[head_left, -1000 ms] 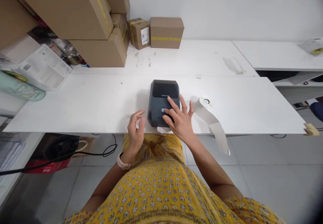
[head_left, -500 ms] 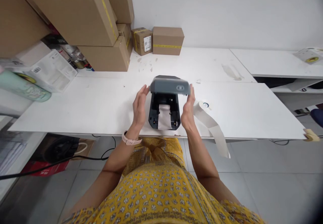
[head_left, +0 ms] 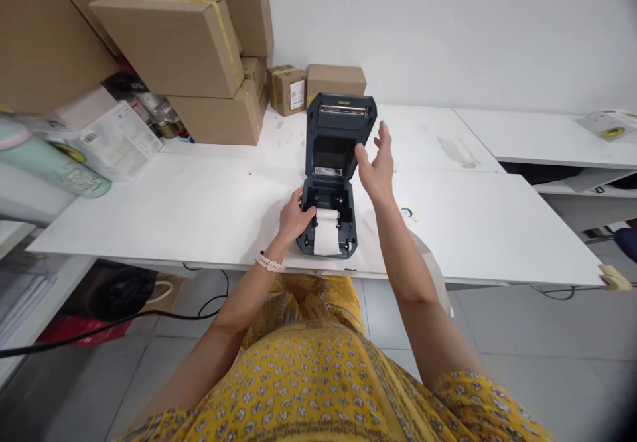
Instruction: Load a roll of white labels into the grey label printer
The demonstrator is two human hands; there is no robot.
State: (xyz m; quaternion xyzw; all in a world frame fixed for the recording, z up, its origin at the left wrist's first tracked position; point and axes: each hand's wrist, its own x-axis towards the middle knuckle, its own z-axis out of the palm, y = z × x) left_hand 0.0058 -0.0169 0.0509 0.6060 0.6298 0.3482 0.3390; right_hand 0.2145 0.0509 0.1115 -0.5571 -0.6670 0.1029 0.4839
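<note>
Standing open near the front edge of the white table (head_left: 223,220), the printer (head_left: 331,190) is being gripped on its left side by the left hand (head_left: 295,218): the thumb is being hooked over the wall of the base and the fingers are being laid along the outside, with how hard it is being squeezed not being clear. Beside the raised lid (head_left: 334,130), the right hand (head_left: 377,166) is being held up with its fingers spread apart and closed on nothing; whether the lid's edge is being touched by its thumb cannot be told. Should the lid be knocked forward by that hand, the left thumb could be trapped, since it is being placed inside the base. The paper strip (head_left: 327,239) inside is being exposed close to that thumb, and it could be creased or pushed askew by a careless brush. To the right, a loose strip (head_left: 434,266) is being partly hidden by the right forearm, its end hanging past the table's edge; if it were being caught by the arm, the roll (head_left: 407,212) near it could be dragged to the floor.
</note>
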